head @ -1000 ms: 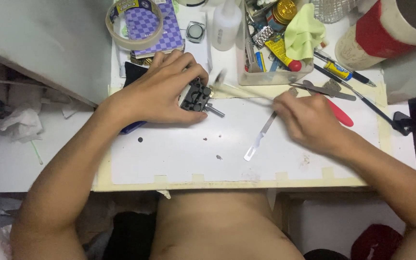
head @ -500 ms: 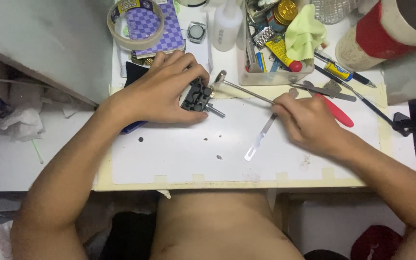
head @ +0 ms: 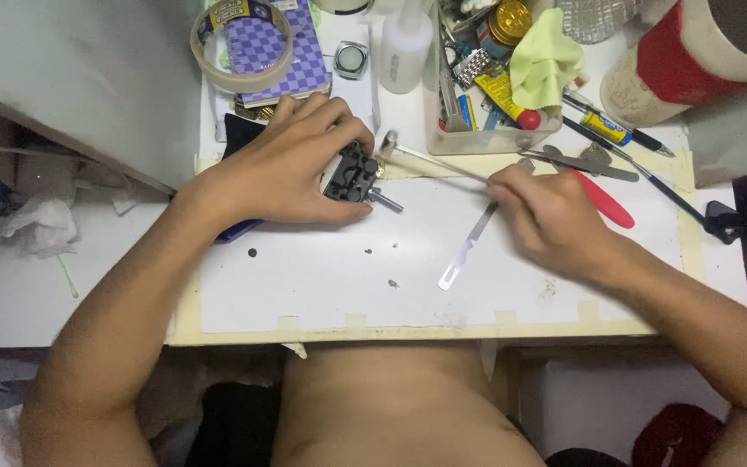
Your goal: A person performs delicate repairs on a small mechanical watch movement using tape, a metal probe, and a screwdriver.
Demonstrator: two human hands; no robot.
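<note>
— What is lying at the back of the desk?
— A purple checked box (head: 274, 52) under a tape roll (head: 242, 39), beside a white bottle (head: 406, 47).
— And the hands?
— The left hand (head: 291, 164) is curling over a black clamp (head: 354, 175), gripping it. The right hand (head: 546, 216) is pinching a thin metal hammer (head: 430, 157), a steel strip (head: 470, 245) lying beneath.

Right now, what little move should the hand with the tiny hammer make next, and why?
Probably bring the small hammer down a little toward the black holder block. The right hand grips the hammer's thin handle, and its head hangs just beside the block, not touching it. The left hand presses the block on the white mat, so it looks braced for a tap.
</note>
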